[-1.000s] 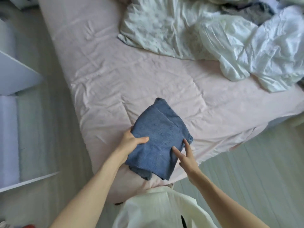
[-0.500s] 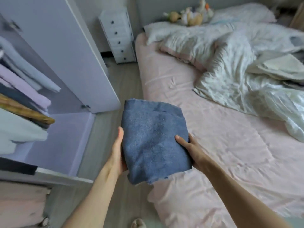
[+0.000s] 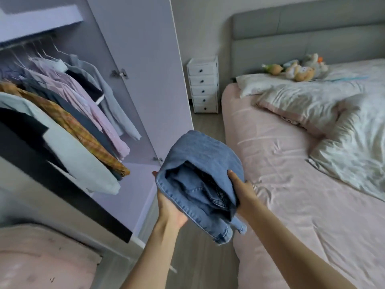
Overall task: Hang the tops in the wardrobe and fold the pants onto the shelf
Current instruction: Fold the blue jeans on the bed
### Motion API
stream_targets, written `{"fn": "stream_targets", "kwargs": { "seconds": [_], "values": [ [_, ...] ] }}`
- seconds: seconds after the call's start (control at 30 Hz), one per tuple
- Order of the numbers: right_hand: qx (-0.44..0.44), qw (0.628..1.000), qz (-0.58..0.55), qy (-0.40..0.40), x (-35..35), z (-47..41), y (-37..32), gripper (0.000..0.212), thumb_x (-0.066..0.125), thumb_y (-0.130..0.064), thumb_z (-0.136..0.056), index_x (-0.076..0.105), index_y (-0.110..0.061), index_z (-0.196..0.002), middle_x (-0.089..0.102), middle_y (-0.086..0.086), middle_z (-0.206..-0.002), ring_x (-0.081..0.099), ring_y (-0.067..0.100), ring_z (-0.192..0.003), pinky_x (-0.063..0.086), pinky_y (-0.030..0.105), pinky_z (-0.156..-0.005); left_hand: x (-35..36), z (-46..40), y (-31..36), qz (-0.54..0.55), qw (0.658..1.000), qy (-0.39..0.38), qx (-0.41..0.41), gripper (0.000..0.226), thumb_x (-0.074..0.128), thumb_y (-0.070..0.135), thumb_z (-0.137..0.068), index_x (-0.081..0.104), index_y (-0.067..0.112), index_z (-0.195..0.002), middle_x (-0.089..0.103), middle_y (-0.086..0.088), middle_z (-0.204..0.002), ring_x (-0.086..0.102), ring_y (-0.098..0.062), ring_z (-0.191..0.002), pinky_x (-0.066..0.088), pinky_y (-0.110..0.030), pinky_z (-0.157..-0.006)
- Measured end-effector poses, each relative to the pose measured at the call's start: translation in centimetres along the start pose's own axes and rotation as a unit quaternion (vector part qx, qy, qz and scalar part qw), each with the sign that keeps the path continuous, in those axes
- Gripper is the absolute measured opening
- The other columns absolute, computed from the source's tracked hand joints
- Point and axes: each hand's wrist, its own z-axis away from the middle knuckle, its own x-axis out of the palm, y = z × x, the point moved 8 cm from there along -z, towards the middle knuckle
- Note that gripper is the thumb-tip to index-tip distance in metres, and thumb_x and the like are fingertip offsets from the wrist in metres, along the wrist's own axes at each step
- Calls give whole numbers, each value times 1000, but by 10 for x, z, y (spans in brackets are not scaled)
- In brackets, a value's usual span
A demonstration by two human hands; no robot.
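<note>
We carry the folded blue denim pants (image 3: 200, 180) between both palms, left hand (image 3: 170, 209) cupping underneath, right hand (image 3: 242, 191) clamping the side so the fold holds, beside the open lilac wardrobe (image 3: 133, 59), off the pink bed (image 3: 291, 184).

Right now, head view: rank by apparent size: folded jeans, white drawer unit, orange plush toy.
1. folded jeans, held in both hands near the camera, so nearness inflates them
2. white drawer unit
3. orange plush toy

Folded blue jeans (image 3: 200, 163) held aloft beside hanging tops (image 3: 68, 113).
</note>
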Motion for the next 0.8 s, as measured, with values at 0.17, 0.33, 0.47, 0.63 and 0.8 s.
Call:
{"fn": "stream_targets", "kwargs": {
  "seconds": [0.17, 0.33, 0.47, 0.63, 0.8],
  "values": [
    [-125, 992, -12, 31, 50, -30, -36, 73, 60, -30, -87, 13, -19, -143, 46, 4, -130, 50, 20, -107, 44, 39, -94, 62, -32, 19, -128, 979, -150, 45, 87, 71, 67, -61, 52, 16, -129, 63, -10, -124, 59, -26, -115, 52, -39, -89],
    [-247, 958, 121, -88, 121, -85, -93, 82, 62, -25, -87, 5, -16, -144, 46, -1, -130, 52, 11, -111, 44, 29, -95, 82, -128, 70, -161, 974, 58, 150, 45, 76, 13, -74, 60, 6, -115, 70, -10, -107, 68, -25, -94, 57, -38, -78],
    [-213, 927, 299, -71, 143, -138, -147, 56, 57, -46, -85, 35, -15, -127, 61, 8, -117, 59, 24, -103, 46, 41, -93, 107, -172, 147, -222, 942, 87, 235, 32, 73, 2, -74, 64, 11, -103, 72, 0, -94, 69, -16, -86, 54, -24, -63],
    [-265, 923, 242, -137, 208, -197, -236, 65, 55, -42, -89, 29, -12, -141, 45, 14, -136, 47, 25, -123, 36, 33, -101, 141, -193, 252, -371, 890, 27, 264, 33, 79, -4, -61, 68, 14, -87, 75, 4, -82, 71, -10, -76, 53, -17, -56],
    [-164, 903, 118, -379, 300, -227, -257, 61, 16, -58, -96, 60, -27, -122, 60, 3, -128, 52, 22, -122, 42, 48, -101, 140, -207, 304, -403, 897, -20, 178, 54, 74, 1, -47, 64, 13, -98, 74, -7, -88, 71, -22, -81, 55, -30, -62]
  ]
}}
